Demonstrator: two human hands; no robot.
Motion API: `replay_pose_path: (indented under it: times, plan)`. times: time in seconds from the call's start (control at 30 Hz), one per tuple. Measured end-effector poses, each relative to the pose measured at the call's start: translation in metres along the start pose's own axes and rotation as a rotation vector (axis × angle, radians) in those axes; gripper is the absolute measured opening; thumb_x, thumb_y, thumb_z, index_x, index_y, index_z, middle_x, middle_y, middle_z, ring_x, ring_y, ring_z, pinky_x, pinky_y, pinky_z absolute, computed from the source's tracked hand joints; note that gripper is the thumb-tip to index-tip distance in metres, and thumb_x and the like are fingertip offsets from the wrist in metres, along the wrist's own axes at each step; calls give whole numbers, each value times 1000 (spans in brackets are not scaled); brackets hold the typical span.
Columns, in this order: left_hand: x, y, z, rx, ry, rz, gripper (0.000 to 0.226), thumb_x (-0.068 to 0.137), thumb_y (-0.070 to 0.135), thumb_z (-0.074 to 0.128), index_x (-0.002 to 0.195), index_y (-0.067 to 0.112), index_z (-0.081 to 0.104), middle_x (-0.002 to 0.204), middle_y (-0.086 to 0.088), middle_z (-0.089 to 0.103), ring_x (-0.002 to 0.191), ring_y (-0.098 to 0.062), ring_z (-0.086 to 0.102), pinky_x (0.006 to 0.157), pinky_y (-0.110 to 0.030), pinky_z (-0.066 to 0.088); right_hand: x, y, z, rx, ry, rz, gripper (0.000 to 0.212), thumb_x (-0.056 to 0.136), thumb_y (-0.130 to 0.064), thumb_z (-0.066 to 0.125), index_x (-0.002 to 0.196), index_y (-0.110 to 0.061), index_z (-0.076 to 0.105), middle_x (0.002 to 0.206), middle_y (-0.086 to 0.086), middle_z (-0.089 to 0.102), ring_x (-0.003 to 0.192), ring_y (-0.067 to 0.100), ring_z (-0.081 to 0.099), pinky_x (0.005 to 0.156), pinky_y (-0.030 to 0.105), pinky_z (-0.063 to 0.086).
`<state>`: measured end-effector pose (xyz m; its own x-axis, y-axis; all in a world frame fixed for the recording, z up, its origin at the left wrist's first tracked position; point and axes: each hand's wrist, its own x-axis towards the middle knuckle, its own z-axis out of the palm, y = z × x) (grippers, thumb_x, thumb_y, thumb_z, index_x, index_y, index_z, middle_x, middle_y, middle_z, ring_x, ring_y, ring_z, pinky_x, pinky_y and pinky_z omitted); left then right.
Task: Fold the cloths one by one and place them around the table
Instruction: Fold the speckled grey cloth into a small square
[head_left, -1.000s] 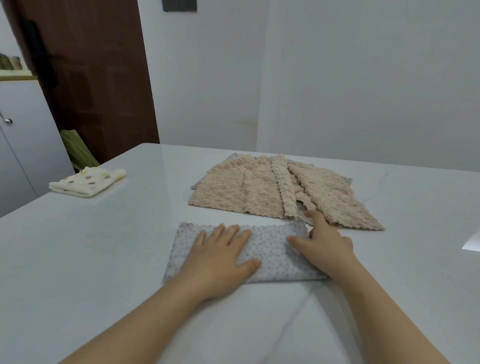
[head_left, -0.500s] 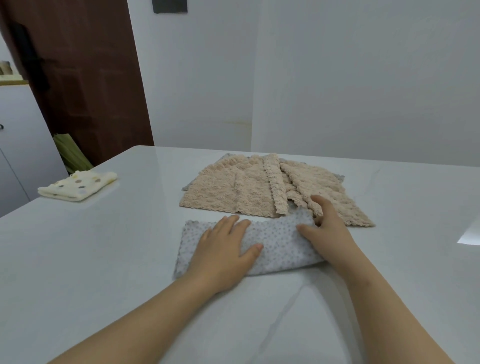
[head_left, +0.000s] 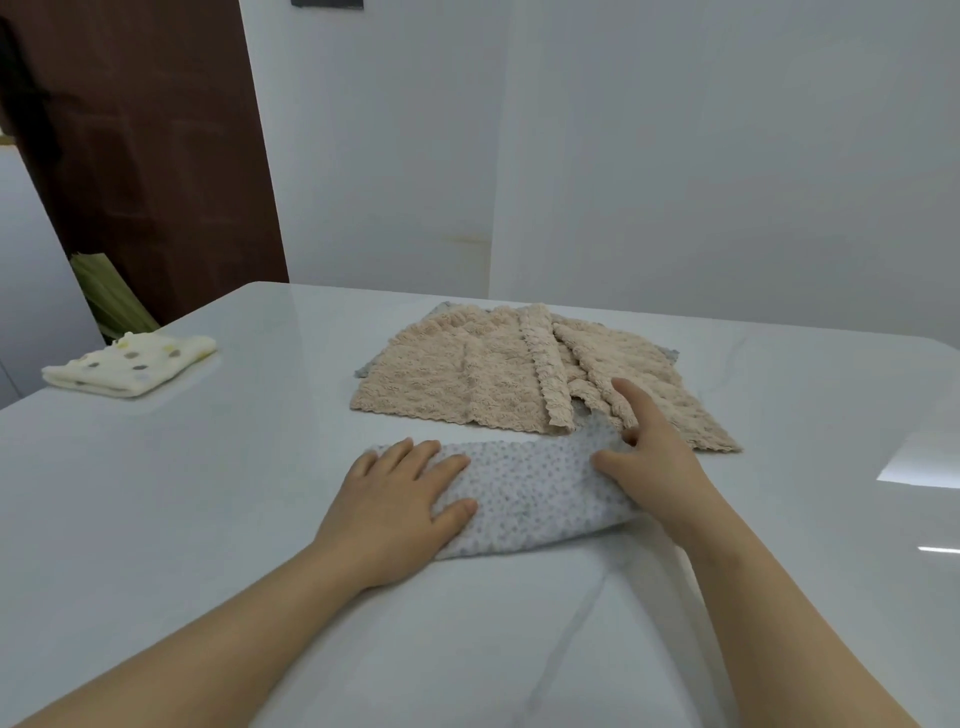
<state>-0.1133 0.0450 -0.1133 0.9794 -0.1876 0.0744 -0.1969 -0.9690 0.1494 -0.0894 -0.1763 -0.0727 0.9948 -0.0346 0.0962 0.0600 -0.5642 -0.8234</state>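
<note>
Single view only, worn on the head, so no overlap with any second camera. Looks forward and down across the white table (head_left: 182, 519) from its near side, toward the far edge and the pale wall (head_left: 727, 182) beyond. Close enough to catch both forearms reaching in from the bottom edge, with left hand (head_left: 400, 499) and right hand (head_left: 654, 457) just below centre on the speckled grey cloth (head_left: 535, 493). Wide-angle, bowing the table's edges outward. Takes in the beige cloths (head_left: 493, 379) mid-frame, a folded dotted cloth (head_left: 130, 364) far left and a brown door (head_left: 156, 156) upper left. Left margin cropped and dim, perhaps a pale cabinet front (head_left: 31, 260).
</note>
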Motion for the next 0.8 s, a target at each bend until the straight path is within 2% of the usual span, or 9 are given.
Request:
replay_pose_path:
  times: [0.1, 0.13, 0.2, 0.27, 0.33, 0.4, 0.57, 0.7, 0.8]
  plan:
    - [-2, -4, -5, -215, 186, -82, 91, 58, 71, 7, 136, 36, 38, 147, 6, 33, 138, -16, 23, 112, -32, 18, 1, -14, 4, 54, 23, -14, 71, 83, -3, 50, 139, -43, 30, 79, -3, 50, 67, 13, 48, 56, 26, 41]
    - [-2, -7, -8, -351, 316, -138, 80, 64, 69, 21, 128, 30, 50, 135, 2, 48, 128, -19, 37, 107, -31, 26, 1, -20, 7, 74, 13, -25, 70, 83, -3, 49, 138, -42, 32, 79, 0, 51, 67, 13, 47, 55, 25, 40]
    - [-4, -18, -19, -632, 476, -264, 33, 83, 43, 49, 105, 23, 63, 101, -1, 62, 93, -16, 54, 88, -25, 42, 1, -37, 15, 129, -26, -54, 65, 85, -6, 50, 137, -41, 33, 76, 2, 49, 66, 14, 45, 54, 23, 38]
    - [-4, -31, -27, -928, 427, -395, 11, 90, 19, 53, 92, 19, 64, 80, -2, 62, 66, -13, 55, 60, -21, 43, 2, -57, 25, 191, -65, -86, 59, 88, -11, 51, 137, -38, 34, 67, 1, 46, 61, 13, 43, 55, 23, 37]
    - [-6, -41, -33, -1195, 314, -481, 13, 92, 16, 51, 95, 14, 62, 74, -5, 62, 48, -12, 54, 43, -21, 38, 4, -73, 38, 227, -98, -111, 57, 89, -12, 50, 138, -36, 34, 60, -3, 42, 52, 9, 40, 50, 19, 35]
    - [-8, -43, -38, -1344, 219, -474, 14, 94, 22, 49, 100, 14, 59, 76, -8, 62, 40, -10, 54, 35, -19, 37, 3, -85, 54, 248, -140, -118, 55, 89, -15, 52, 137, -36, 34, 61, -3, 45, 48, 7, 41, 47, 18, 35]
    - [-10, -40, -42, -1378, 27, -425, 26, 95, 42, 41, 114, 26, 48, 88, -12, 62, 52, -16, 61, 40, -21, 47, -4, -90, 82, 400, -298, -67, 50, 86, -32, 61, 131, -36, 40, 96, 3, 65, 60, 10, 54, 58, 25, 44]
    - [-7, -40, -35, -1210, 73, -384, 17, 89, 39, 53, 106, 37, 52, 69, -4, 57, 50, -17, 50, 49, -26, 48, -9, -70, 81, 389, -104, -79, 31, 88, -33, 57, 118, -30, 51, 92, 3, 66, 61, 7, 54, 59, 19, 39]
    - [-8, -39, -29, -1099, 119, -291, 14, 83, 21, 67, 91, 33, 63, 55, 6, 55, 48, -14, 48, 45, -22, 42, -11, -51, 82, 247, -18, -77, 20, 88, -27, 57, 108, -29, 54, 88, 3, 69, 63, 4, 55, 54, 13, 39]
